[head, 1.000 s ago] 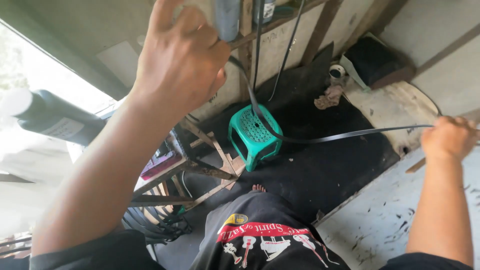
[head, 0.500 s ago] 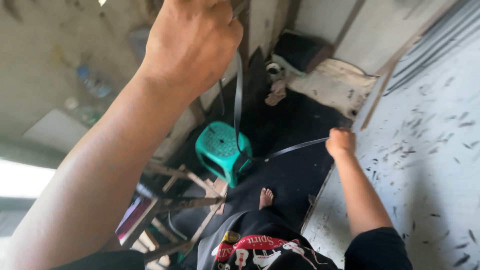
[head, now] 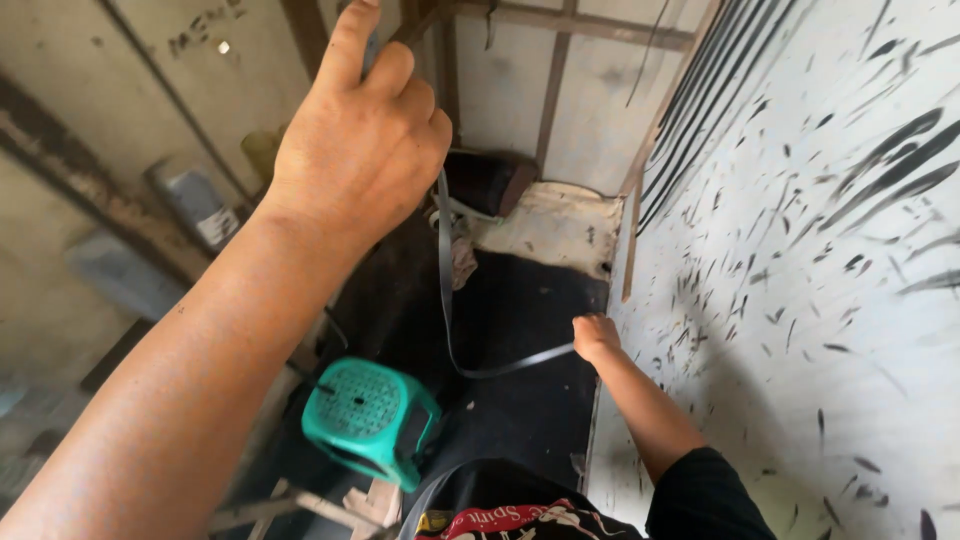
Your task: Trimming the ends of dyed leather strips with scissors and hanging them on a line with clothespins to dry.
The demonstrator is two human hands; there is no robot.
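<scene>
Having swung away from the dark floor toward the marked white wall (head: 820,300), the left hand (head: 365,140), raised, and the right hand (head: 596,336), lowered, are both gripping a dark strap (head: 445,300) sagging between them above a green stool (head: 368,418).
</scene>
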